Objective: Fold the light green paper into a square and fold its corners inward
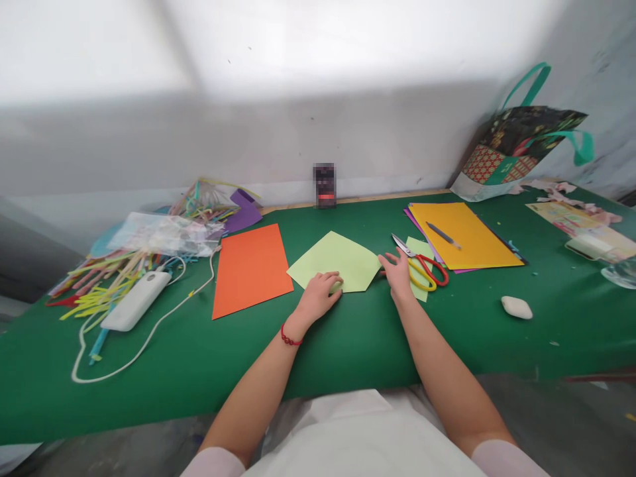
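A light green folded paper sheet (338,261) lies on the green table (348,338) in front of me. My left hand (320,295), with a red cord at the wrist, rests on the sheet's near corner, fingers curled and pinching its edge. My right hand (397,270) lies at the sheet's right tip with fingers stretched out flat, touching the paper. Just right of that hand lie scissors (422,265) with red and yellow handles on a small green scrap.
An orange sheet (251,268) lies to the left. A yellow sheet (464,235) with a pen on a paper stack sits to the right. Far left: paper strips (106,281), a plastic bag, a white power bank (136,299) with cable. A white eraser (517,307) and a gift bag (517,149) are on the right.
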`<state>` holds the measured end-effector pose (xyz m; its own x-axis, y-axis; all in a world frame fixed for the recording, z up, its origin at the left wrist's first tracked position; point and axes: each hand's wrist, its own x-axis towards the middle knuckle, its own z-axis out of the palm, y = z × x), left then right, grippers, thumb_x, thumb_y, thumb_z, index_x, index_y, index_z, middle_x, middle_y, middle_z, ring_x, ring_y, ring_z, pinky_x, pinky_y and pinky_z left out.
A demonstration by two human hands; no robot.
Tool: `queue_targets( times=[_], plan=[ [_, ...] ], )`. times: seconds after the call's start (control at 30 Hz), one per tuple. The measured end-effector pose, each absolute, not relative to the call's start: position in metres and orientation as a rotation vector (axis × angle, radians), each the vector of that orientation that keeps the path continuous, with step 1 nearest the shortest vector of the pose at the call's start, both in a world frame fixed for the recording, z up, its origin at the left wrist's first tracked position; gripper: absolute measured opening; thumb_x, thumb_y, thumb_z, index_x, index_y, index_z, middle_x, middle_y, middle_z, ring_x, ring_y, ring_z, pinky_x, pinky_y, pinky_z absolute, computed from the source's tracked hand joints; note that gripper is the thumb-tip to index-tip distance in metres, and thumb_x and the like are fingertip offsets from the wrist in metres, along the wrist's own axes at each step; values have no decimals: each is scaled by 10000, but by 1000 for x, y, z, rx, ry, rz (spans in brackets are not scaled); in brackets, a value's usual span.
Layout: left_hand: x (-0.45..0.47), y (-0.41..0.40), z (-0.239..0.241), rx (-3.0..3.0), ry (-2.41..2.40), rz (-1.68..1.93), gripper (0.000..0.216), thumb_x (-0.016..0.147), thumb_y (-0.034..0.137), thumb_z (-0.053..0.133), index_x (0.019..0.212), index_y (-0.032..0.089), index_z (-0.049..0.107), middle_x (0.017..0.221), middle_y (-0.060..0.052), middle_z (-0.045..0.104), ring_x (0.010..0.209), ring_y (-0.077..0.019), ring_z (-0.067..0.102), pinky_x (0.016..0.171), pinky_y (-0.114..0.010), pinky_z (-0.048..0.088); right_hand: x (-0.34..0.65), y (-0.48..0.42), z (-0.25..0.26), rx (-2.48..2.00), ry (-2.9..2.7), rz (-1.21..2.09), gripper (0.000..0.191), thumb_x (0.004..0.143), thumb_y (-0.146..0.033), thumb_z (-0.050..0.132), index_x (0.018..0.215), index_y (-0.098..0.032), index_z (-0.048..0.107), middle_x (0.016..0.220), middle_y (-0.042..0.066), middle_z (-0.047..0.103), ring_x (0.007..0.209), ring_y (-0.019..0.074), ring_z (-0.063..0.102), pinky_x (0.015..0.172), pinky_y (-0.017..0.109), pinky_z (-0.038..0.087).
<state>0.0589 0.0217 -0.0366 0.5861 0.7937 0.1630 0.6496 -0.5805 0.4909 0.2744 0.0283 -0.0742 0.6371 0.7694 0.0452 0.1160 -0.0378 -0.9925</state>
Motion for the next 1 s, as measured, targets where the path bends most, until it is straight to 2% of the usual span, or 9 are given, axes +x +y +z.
queue_targets(
  times=[0.07, 0.13, 0.23, 0.33, 0.47, 0.67, 0.8, 0.9, 1.0],
  plan=[
    [59, 22, -37, 2423, 1156, 547, 203, 852, 210, 509, 1010, 209, 636, 1227, -78, 614, 1055, -232, 566, 933, -395, 458, 274, 26, -68, -1593, -818, 673, 532, 690, -432, 591, 1163, -190, 561, 941, 99, 675, 781, 236, 641, 598, 334, 524],
    [60, 22, -39, 2400, 1136, 563, 193, 853, 204, 496, 978, 218, 642, 1204, -78, 626, 1062, -226, 572, 939, -398, 459, 272, 23, -63, -1657, -919, 697, 351, 648, -419, 607, 916, -194, 645, 797, 61, 681, 745, 240, 629, 632, 350, 509],
    [62, 23, -41, 2372, 1166, 595, 194, 851, 197, 487, 973, 234, 633, 1212, -68, 619, 1145, -217, 546, 1047, -446, 371, 267, 19, -57, -1692, -1018, 701, 198, 615, -403, 617, 651, -208, 613, 699, 29, 667, 700, 234, 608, 645, 354, 490],
    [60, 26, -40, 2264, 1352, 810, 258, 857, 208, 483, 1094, 224, 584, 1360, -95, 504, 1293, -231, 426, 1115, -479, 266, 263, 17, -53, -1615, -961, 737, 251, 664, -453, 582, 695, -205, 599, 731, 28, 677, 700, 219, 614, 613, 326, 490],
    [54, 34, -39, 1919, 1539, 1136, 389, 896, 317, 456, 1270, 211, 464, 1481, -123, 337, 1382, -239, 295, 1111, -427, 294, 263, 19, -48, -1424, -684, 798, 308, 681, -468, 572, 853, -213, 565, 878, 47, 689, 743, 210, 641, 571, 305, 512],
    [55, 47, -44, 1360, 1338, 1049, 443, 912, 437, 430, 1280, 194, 473, 1362, -146, 507, 1232, -247, 510, 949, -364, 475, 254, 20, -47, -1232, -662, 1070, 365, 578, -354, 703, 867, -239, 512, 805, 15, 697, 777, 225, 673, 633, 345, 550],
    [57, 51, -48, 1240, 1168, 1065, 410, 884, 434, 475, 1203, 181, 527, 1307, -135, 564, 1179, -244, 557, 921, -358, 498, 236, 13, -48, -1147, -861, 1343, 453, 523, -325, 785, 899, -228, 551, 812, 25, 710, 773, 224, 677, 684, 361, 554],
    [51, 53, -47, 1181, 1161, 1101, 375, 837, 394, 543, 1138, 170, 544, 1274, -132, 588, 1160, -256, 565, 914, -367, 504, 228, 10, -45, -1103, -987, 1461, 409, 602, -345, 761, 953, -217, 595, 892, 42, 716, 788, 203, 673, 699, 341, 551],
    [42, 57, -42, 1116, 1163, 1066, 364, 787, 389, 600, 1068, 166, 541, 1137, -128, 660, 1010, -257, 638, 804, -371, 543, 230, 12, -39, -1079, -888, 1472, 308, 733, -464, 643, 890, -199, 628, 841, 52, 714, 699, 179, 665, 596, 292, 537]
  ],
)
